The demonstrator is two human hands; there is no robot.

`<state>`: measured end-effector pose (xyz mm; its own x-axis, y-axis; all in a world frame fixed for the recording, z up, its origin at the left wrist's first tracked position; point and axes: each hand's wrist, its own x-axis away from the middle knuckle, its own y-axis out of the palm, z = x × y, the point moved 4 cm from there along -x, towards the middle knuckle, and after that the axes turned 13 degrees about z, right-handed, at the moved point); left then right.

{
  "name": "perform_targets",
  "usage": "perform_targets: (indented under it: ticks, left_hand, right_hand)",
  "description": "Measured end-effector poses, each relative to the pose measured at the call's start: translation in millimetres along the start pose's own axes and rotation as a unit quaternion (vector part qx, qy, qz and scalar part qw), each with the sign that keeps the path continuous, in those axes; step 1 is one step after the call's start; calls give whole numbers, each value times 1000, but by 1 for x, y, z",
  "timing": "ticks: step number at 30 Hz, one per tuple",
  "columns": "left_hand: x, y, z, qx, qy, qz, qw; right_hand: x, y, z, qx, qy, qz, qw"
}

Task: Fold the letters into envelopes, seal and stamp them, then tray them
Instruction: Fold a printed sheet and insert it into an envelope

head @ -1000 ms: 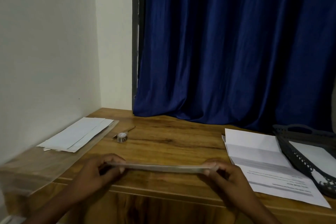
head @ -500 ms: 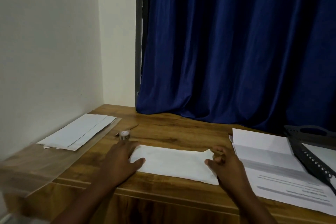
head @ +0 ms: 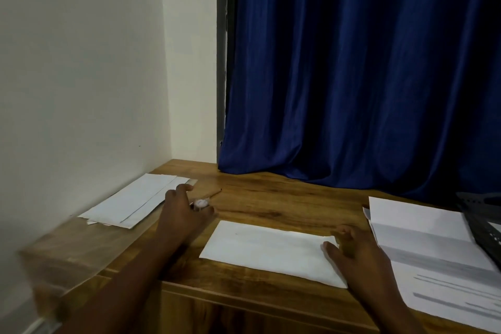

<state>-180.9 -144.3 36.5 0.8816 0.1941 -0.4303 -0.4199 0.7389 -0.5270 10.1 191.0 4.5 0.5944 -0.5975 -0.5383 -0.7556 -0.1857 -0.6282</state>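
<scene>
A white envelope [head: 268,249] lies flat near the front edge of the wooden table [head: 284,203]. My right hand [head: 357,255] rests at its right end, thumb on the paper and fingers loosely curled. My left hand [head: 184,211] is off the envelope and reaches to a small white roll [head: 201,202] behind it, fingers spread around the roll and touching it. A stack of white envelopes [head: 135,198] lies at the left by the wall. Creased printed letters [head: 423,238] lie at the right. A black mesh tray [head: 479,214] shows at the right edge.
A thin stick or pencil [head: 214,192] lies just behind the roll. A clear plastic sleeve [head: 62,260] covers the table's left front corner. A blue curtain [head: 352,76] hangs to the table's back edge. A white wall [head: 81,89] bounds the left side.
The envelope, held up edge-on in both hands, was laid flat on the table. My left hand then left it and moved back to the small roll. My right hand stayed at its right end.
</scene>
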Motion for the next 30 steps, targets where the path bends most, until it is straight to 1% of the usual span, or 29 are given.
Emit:
perform_targets:
  ticks: [2,6,11,15,18,21,22,23,24,26,27,30]
  left_hand:
    - [-7,7,0,-21,-2,-6,1000]
    - [-12,16,0,-43,29,19,998]
    - [-12,17,-7,-44,39,45,997]
    - [-9,12,-9,-5,37,43,998]
    - [-9,13,-7,35,10,9,999]
    - [-4,11,10,138,-21,-33,990]
    - [2,9,19,191,-38,-47,980]
    - [11,10,28,256,-66,-76,961]
    - [21,12,38,334,-96,-119,930]
    - [42,20,56,464,-146,-201,850]
    - [51,23,64,497,-155,-227,823]
    - [77,39,87,536,-163,-273,782]
  right_hand:
    - [0,0,0,-1,0,0,1000]
    - [0,-3,-1,1,4,-3,1000]
    - [0,-4,-2,7,3,-11,1000]
    - [1,-5,-3,2,14,-25,1000]
    - [2,-6,-2,-11,17,-31,999]
    - [3,-7,-3,-35,22,-31,999]
    - [3,-7,-3,-36,22,-32,999]
    - [3,-6,-3,-37,24,-31,999]
    - [2,-6,-2,-36,26,-31,999]
    - [2,-5,-2,-45,32,-27,998]
    - [2,-5,-1,-64,36,-21,997]
    - [5,-5,3,-159,67,10,985]
